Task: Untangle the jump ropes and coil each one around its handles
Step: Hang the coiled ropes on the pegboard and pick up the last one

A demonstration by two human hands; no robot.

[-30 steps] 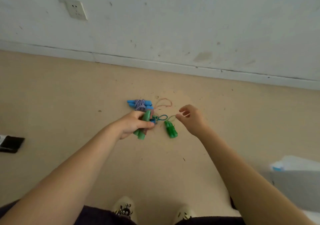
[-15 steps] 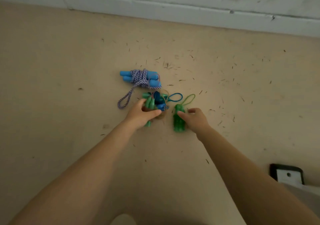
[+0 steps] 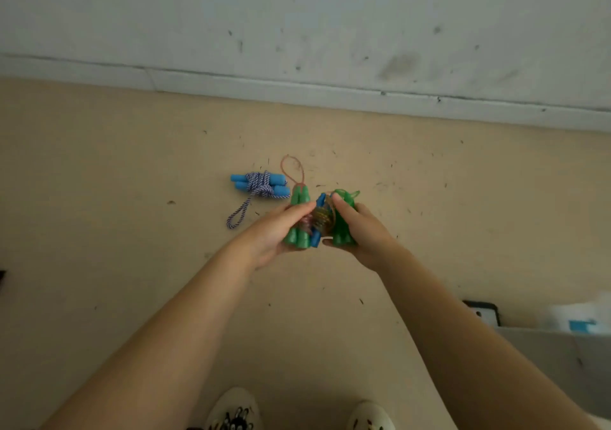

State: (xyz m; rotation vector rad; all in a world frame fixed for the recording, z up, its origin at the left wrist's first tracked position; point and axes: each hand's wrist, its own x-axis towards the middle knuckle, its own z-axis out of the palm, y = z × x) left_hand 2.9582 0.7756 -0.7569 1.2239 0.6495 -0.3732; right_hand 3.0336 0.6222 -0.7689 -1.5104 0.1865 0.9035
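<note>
Bare forearms, patterned pale shoes

Both forearms are showing bare, with no sleeves, watch or rings visible on the left hand point(image 3: 274, 234) or the right hand point(image 3: 362, 234). At the near edge, two cream-white shoes are peeking in: the left shoe point(image 3: 233, 410) is carrying a black spidery cartoon print, the right shoe point(image 3: 370, 416) fainter dark marks.

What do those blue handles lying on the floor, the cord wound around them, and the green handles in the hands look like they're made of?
The blue handles look like matte foam or soft rubber: dull, rounded, no shine. Their striped cord seems to be twisted fibre, with blue and white strands visibly plaited. The green handles in the right hand appear to be glossy, slightly translucent plastic, though blur leaves that open.
</note>
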